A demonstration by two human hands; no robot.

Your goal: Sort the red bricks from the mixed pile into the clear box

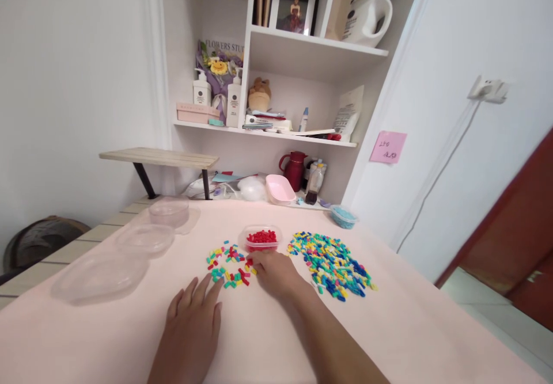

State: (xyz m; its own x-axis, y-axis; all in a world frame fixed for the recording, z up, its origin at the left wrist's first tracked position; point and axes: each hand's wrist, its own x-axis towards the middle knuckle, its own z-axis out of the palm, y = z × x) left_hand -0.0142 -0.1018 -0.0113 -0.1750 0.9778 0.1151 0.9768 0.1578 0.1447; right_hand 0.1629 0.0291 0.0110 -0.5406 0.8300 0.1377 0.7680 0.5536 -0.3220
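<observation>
My left hand [190, 326] lies flat on the pink tabletop, fingers spread. Its fingertips reach the near edge of a loose ring of small colourful plastic pieces [233, 276]. On the right side of that ring, my right hand [272, 269] is closed in a pinch, with a small red piece [249, 262] at its fingertips. Just beyond it stands a clear plastic tub [245, 239] holding many red pieces [261, 237]. To the right of my right hand spreads a larger pile of blue, green, yellow and white pieces [332, 263].
Clear, see-through containers [101, 277] line the left side. A round tub of light-blue pieces [344, 217] stands at the back right. Along the back are a pink basket [280, 189], a red jug [294, 170] and a bottle [315, 182], below shelves. A small raised wooden stand [159, 156] is back left.
</observation>
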